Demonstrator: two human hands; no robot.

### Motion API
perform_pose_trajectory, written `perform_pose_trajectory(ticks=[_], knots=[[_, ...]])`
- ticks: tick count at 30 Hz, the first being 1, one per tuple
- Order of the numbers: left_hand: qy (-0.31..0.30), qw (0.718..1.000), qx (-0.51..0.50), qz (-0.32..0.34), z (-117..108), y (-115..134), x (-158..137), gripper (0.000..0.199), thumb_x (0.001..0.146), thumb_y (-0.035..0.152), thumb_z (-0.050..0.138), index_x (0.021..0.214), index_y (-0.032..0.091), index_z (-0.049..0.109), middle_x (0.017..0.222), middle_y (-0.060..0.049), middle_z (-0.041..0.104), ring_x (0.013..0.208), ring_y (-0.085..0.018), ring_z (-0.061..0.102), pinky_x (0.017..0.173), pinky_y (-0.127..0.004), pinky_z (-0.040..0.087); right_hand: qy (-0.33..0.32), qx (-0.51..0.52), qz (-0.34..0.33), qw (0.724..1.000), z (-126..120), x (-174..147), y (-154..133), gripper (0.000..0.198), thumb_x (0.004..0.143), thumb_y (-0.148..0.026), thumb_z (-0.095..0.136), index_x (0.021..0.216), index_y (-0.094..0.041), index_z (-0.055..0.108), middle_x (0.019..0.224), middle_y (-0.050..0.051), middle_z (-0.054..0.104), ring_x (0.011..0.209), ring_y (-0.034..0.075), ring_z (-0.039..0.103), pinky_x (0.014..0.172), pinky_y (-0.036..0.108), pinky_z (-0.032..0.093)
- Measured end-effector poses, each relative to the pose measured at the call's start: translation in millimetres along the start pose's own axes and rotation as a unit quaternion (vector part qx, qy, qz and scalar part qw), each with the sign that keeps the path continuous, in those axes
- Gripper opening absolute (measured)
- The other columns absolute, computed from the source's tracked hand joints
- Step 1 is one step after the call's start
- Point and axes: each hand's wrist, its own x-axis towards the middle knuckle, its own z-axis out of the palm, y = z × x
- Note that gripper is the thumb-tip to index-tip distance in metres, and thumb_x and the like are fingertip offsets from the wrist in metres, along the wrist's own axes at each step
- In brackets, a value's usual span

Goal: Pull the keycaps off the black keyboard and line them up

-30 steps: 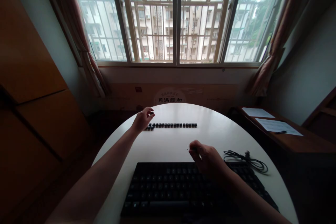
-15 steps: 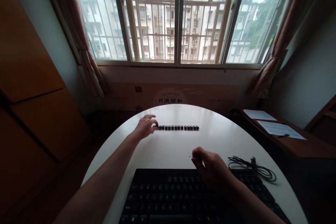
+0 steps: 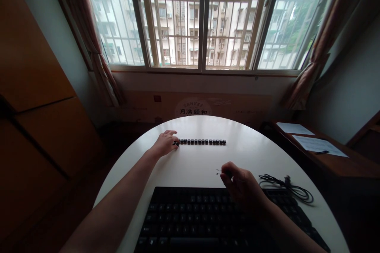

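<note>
A line of small black keycaps [image 3: 202,142] runs across the white table. At its left end, my left hand [image 3: 164,143] pinches one black keycap [image 3: 176,142] between thumb and fingers, close against the row. My right hand [image 3: 240,178] is closed around a small tool with thin wire prongs [image 3: 218,171], which looks like a keycap puller; its handle is mostly hidden in my fist. Below that hand lies a black keyboard [image 3: 190,217], partly covered by my right forearm, with its top row of keys partly bare.
A coiled black cable [image 3: 297,191] rests on the right part of the round white table [image 3: 133,174]. Beyond the table's right edge, papers [image 3: 319,146] and a dark pen lie on a brown wooden surface [image 3: 353,168]. A barred window is ahead.
The view has shifted slightly. My left hand stays at the left end of the row, with the end keycap a little more visible. My right hand still holds the wire-pronged tool above the keyboard.
</note>
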Motion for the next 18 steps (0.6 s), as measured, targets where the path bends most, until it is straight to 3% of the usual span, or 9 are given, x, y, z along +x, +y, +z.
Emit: perform_pose_trajectory(ticks=[18], knots=[[0.014,1.0,0.016,-0.02,3.7,-1.0,1.4,0.022,0.075,0.028,0.068,0.096,0.026,0.075,0.138,-0.008,0.054,0.129,-0.031,0.044,0.103,-0.044,0.043,-0.005,-0.013,0.023,1.0,2.7,-0.5,3.5,0.009,0.096,-0.029,0.047,0.09,-0.022,0.048,0.064,-0.004,0.053,0.052,0.012,0.048,0.055,0.023,0.036]])
